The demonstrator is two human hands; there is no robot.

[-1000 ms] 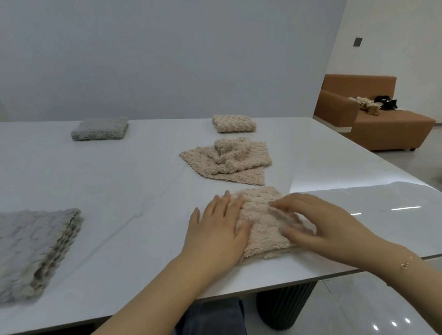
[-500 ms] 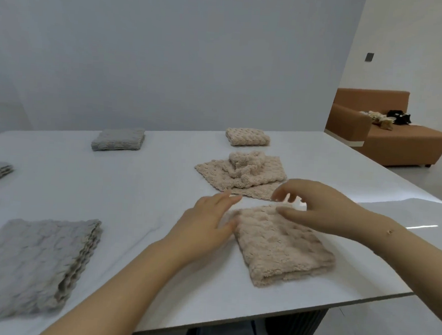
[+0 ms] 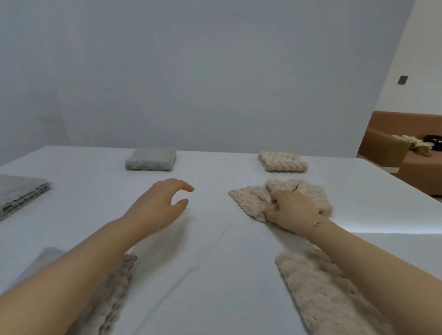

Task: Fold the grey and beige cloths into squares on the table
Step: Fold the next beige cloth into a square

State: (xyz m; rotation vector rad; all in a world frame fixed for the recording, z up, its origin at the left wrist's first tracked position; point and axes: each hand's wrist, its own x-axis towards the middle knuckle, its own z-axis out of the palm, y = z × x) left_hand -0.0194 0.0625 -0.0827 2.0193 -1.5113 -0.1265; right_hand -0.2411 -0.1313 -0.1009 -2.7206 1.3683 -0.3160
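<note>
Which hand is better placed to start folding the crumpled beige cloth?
The right hand: it already grips the crumpled beige cloth, fingers curled into its bunched middle. The left hand hovers open above bare table beside it, touching nothing.

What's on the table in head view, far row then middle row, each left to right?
Far row: small folded grey cloth → small folded beige cloth. Middle row: folded grey cloth → left hand → right hand gripping the crumpled beige cloth.

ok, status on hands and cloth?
Right hand gripping crumpled beige cloth. Left hand open, above the table, holding nothing. Nothing in the way.
</note>
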